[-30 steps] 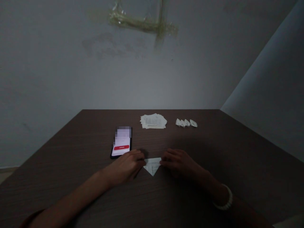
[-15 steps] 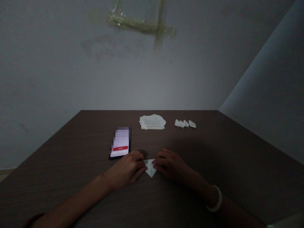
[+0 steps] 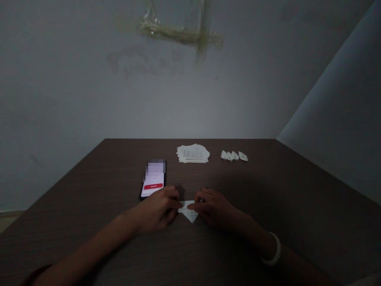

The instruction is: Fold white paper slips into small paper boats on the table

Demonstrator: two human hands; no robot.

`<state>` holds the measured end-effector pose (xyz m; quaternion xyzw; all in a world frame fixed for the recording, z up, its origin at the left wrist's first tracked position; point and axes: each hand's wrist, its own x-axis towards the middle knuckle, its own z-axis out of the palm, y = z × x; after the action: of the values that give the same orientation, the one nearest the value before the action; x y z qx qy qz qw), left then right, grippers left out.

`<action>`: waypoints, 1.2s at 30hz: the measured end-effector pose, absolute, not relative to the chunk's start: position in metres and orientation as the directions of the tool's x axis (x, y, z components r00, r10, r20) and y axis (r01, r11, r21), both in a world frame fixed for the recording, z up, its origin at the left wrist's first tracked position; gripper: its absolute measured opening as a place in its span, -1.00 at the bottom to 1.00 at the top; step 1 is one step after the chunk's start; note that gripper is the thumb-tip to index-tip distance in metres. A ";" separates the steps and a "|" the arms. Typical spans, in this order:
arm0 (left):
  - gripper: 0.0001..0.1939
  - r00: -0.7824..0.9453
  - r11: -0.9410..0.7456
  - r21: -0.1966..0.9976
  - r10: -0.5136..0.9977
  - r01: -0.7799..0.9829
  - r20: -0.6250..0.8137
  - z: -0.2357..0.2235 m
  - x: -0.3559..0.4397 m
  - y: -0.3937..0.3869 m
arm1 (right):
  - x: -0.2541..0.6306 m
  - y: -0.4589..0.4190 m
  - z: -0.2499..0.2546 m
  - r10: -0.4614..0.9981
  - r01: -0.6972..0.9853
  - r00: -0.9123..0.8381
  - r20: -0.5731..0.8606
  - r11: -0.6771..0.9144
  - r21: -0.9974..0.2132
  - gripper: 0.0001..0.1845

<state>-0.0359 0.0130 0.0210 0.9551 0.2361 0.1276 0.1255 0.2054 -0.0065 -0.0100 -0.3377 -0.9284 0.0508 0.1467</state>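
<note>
A small folded white paper [image 3: 189,210], printed and pointed at the bottom, lies on the table between my hands. My left hand [image 3: 157,208] touches its left corner with the fingertips. My right hand [image 3: 212,206] has its fingers over the paper's right part, hiding that side. Both hands seem to hold the paper down against the wood. Just behind my left hand lies a smartphone [image 3: 152,180] with a lit screen and a red button.
A stack of printed paper slips [image 3: 193,153] and a row of several small folded paper boats [image 3: 234,156] stand near the far edge of the dark wooden table [image 3: 253,178]. Behind it rises a grey wall with old tape marks [image 3: 178,35].
My right hand has slid left, from the paper's right corner onto its top. My left hand stays nearly in place. The view has shifted slightly.
</note>
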 end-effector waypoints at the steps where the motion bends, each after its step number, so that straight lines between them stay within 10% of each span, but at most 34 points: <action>1: -0.81 0.861 -0.867 0.272 0.473 0.417 0.186 0.020 -0.036 0.012 | 0.205 -0.007 -0.010 0.641 0.613 -0.731 0.233 0.768 -0.187 -0.72; 10: -0.77 0.895 -0.919 0.066 0.394 0.389 0.207 0.008 -0.040 0.008 | 0.203 -0.008 -0.005 0.640 0.625 -0.744 0.192 0.768 -0.137 -0.66; 36: -0.75 0.852 -0.910 0.047 0.403 0.411 0.333 0.003 -0.043 0.007 | 0.218 -0.010 -0.006 0.682 0.667 -0.699 0.214 0.730 -0.150 -0.65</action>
<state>-0.0432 0.0074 0.0030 0.9623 0.2115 0.1704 -0.0130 0.2176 -0.0097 -0.0064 -0.3661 -0.9212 0.0304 0.1281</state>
